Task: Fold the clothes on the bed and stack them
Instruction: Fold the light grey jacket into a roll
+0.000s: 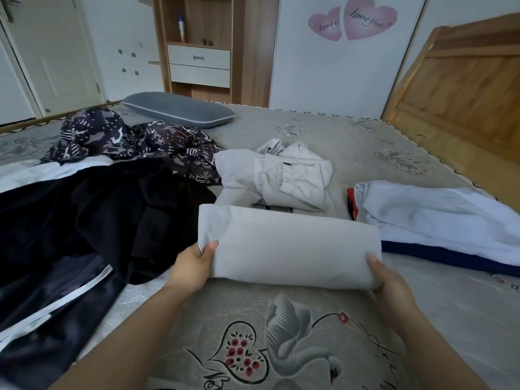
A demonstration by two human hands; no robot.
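Note:
A white garment (287,243), folded into a long thick band, is lifted just above the bed (281,333) in front of me. My left hand (194,266) grips its left end, thumb on top. My right hand (385,280) grips its right end, thumb on top as well. Behind it lies a crumpled white jacket (284,173). A black garment (112,209) and a dark one with white stripes (56,313) spread over the left side. A dark patterned garment (129,136) is bunched at the back left. A light blue and navy garment (439,218) lies at the right.
A grey pillow (180,108) lies at the far edge of the bed. A wooden headboard (464,85) rises at the right. A wooden shelf unit with drawers (199,57) and a white wardrobe with heart stickers (351,52) stand behind the bed.

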